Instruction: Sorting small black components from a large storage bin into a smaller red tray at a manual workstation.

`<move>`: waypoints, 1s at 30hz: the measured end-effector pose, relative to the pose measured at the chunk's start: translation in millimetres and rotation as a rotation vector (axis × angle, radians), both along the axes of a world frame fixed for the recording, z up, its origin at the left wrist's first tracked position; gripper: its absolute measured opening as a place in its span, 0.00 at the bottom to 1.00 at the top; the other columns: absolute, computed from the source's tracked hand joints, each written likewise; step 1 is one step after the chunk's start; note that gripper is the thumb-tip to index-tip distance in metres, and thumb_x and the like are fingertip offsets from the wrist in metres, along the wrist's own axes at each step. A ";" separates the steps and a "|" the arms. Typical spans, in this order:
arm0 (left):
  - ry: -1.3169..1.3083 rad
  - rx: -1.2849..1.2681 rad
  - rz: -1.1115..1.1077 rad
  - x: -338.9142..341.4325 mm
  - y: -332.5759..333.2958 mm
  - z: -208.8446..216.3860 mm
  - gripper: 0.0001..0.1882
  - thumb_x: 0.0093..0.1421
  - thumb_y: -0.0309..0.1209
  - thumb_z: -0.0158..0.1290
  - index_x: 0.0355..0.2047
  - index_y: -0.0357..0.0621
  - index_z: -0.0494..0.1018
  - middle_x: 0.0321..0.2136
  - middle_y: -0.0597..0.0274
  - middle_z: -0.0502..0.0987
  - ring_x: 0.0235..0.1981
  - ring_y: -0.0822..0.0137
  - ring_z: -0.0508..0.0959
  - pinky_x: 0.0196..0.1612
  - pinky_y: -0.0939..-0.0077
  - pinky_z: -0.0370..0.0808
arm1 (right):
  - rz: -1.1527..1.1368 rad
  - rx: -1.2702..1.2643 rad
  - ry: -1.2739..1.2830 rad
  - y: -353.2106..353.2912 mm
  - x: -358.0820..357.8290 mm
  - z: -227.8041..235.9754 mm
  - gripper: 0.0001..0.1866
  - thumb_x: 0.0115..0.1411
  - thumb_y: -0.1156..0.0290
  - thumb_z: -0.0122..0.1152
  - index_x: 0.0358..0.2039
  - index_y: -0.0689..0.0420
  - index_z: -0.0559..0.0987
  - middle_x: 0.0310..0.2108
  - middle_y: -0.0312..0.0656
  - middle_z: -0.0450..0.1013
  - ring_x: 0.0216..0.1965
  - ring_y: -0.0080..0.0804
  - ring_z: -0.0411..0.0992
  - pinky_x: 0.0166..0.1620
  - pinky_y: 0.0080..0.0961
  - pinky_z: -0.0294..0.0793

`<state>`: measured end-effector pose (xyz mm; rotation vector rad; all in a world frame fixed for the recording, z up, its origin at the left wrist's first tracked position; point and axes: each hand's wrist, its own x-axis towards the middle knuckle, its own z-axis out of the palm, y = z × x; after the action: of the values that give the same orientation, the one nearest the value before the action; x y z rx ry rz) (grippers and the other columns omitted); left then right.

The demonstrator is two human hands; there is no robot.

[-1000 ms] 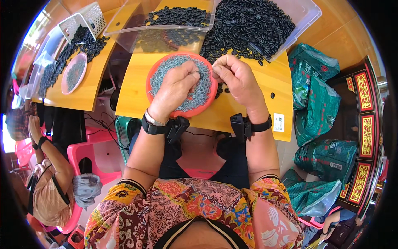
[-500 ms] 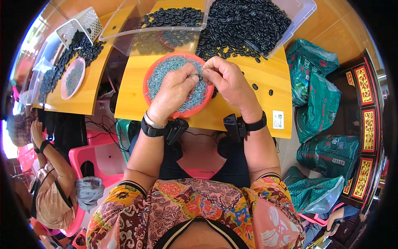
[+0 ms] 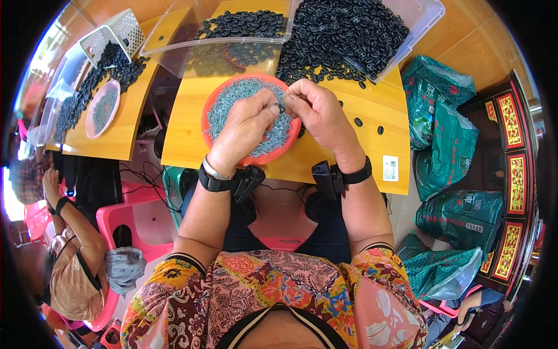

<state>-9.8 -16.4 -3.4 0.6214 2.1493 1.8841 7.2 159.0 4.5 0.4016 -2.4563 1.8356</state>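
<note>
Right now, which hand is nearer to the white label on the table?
The right. The right hand is up and left of the label in the picture; the left hand is farther left, over the red bowl.

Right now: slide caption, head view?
Left hand and right hand meet at a small dark piece above a red bowl of grey pieces, black parts heaped beyond.
</note>
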 end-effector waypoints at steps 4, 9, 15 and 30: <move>0.002 -0.007 0.008 0.8 -0.1 -0.5 0.05 0.58 0.25 0.45 0.25 0.39 0.66 0.16 0.66 0.66 0.18 0.76 0.66 0.20 0.78 0.64 | -0.008 -0.043 -0.031 -3.3 1.8 -0.2 0.06 0.63 0.71 0.53 0.31 0.61 0.72 0.23 0.32 0.70 0.26 0.16 0.67 0.31 0.16 0.69; -0.009 -0.020 0.026 0.5 0.1 -0.5 0.06 0.60 0.26 0.45 0.26 0.38 0.67 0.16 0.66 0.66 0.18 0.76 0.66 0.20 0.79 0.65 | 0.004 -0.044 -0.041 -4.9 2.7 1.2 0.07 0.63 0.70 0.53 0.32 0.61 0.72 0.24 0.31 0.70 0.26 0.16 0.68 0.31 0.15 0.69; -0.036 0.005 0.031 1.4 1.2 0.9 0.07 0.61 0.27 0.46 0.27 0.38 0.68 0.15 0.66 0.67 0.17 0.76 0.66 0.20 0.79 0.65 | -0.034 -0.092 -0.012 -8.8 2.4 -1.9 0.06 0.63 0.71 0.53 0.32 0.61 0.72 0.23 0.30 0.70 0.25 0.15 0.66 0.30 0.15 0.68; 0.018 0.038 0.059 3.9 5.5 2.8 0.06 0.61 0.25 0.45 0.27 0.37 0.67 0.15 0.65 0.67 0.18 0.75 0.66 0.22 0.77 0.64 | -0.082 -0.159 0.038 -8.1 1.8 -3.5 0.05 0.63 0.72 0.52 0.32 0.60 0.73 0.22 0.31 0.69 0.24 0.15 0.66 0.30 0.15 0.69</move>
<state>-5.8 -11.0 -0.7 0.5913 2.1706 1.9605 9.0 150.9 1.0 0.3184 -2.2467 1.9521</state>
